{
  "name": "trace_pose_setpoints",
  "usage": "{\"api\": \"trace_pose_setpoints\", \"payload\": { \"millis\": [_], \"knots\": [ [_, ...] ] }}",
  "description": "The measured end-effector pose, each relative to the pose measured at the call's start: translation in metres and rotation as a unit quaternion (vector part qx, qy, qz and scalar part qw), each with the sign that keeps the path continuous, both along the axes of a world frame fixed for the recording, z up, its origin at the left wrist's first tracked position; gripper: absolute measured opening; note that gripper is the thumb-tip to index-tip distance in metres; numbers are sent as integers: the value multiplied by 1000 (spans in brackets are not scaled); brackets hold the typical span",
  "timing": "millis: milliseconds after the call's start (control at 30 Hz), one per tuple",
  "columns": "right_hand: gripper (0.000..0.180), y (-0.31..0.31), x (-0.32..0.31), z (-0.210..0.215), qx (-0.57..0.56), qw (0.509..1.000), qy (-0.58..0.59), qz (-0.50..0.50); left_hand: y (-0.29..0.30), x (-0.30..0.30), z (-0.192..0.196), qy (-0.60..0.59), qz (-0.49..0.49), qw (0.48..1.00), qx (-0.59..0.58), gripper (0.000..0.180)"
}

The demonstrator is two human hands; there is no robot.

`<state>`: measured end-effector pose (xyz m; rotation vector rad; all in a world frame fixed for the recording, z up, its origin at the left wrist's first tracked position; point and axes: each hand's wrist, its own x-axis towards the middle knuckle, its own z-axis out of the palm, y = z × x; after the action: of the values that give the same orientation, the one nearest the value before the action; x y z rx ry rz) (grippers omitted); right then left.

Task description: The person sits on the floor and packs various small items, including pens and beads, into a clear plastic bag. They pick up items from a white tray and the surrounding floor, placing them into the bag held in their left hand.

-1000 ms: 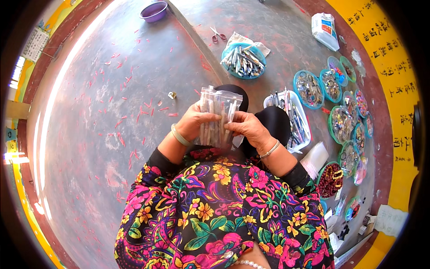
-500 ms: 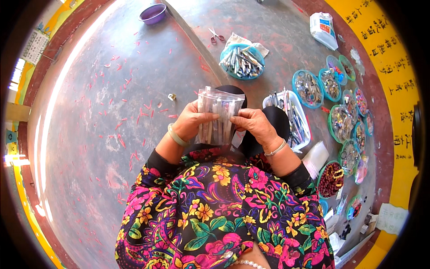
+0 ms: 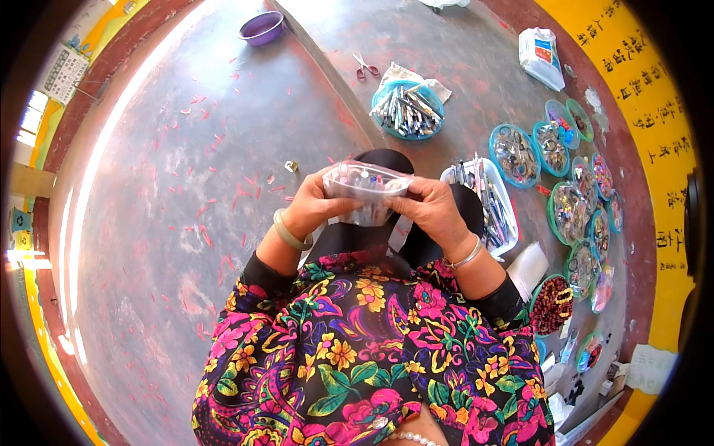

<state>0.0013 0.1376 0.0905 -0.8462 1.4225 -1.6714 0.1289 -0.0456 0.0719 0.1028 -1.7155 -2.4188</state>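
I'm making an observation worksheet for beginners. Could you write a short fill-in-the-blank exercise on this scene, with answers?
1. The left hand and the right hand hold a clear plastic bag, and the thin silver bangle is on the ____ wrist.
2. The round basin near the picture's top edge is coloured ____.
3. In the picture, the scissors lie to the ____ of the round blue basket of pen-like items.

Missing words: right; purple; left.
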Motion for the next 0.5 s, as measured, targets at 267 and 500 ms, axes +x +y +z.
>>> {"api": "trace_pose_setpoints", "payload": {
  "millis": [267,500],
  "knots": [
    [22,0,2,6,15,996,83,-28,-1,3,2,0,-2,1000,-4,37],
    [19,1,2,22,-30,988,140,-55,1,6,13,28,-11,1000,3,39]
  ]
}}
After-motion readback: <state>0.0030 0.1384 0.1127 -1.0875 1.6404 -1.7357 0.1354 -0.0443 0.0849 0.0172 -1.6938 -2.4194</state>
